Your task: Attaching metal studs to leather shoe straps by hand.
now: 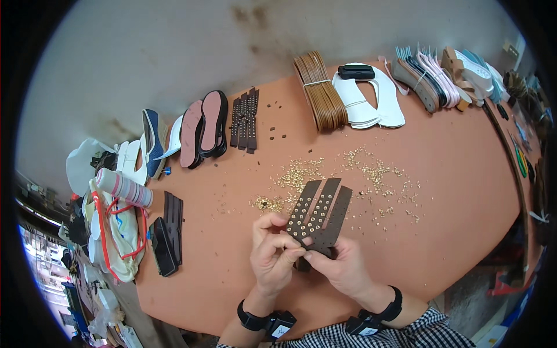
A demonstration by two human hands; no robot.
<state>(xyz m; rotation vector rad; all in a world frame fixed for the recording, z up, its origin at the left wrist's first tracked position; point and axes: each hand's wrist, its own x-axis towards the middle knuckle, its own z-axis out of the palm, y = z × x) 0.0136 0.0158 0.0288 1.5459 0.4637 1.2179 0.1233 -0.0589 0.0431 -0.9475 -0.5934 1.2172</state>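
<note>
**Studded strap piece in both hands, over the orange table**

I hold a dark brown three-strip strap piece (318, 217) above the near part of the orange table (452, 174). My left hand (272, 252) pinches its lower left edge, thumb and fingers closed on the leather. My right hand (342, 267) grips it from below and to the right, fingers clamped on the lower end. Two of the strips carry rows of gold studs; the right strip looks mostly bare. The strips fan upward, away from me.

Just beyond the piece, loose gold studs (348, 174) lie scattered across the table. Farther back: a row of studded brown straps (245, 119), a bound bundle of tan strips (320, 93), white cut shapes (371, 98). Pink-and-black soles (204, 127) stand at the left rear. A black block (162, 246) rests on dark strips at the left edge. Both wrists wear black bands.
</note>
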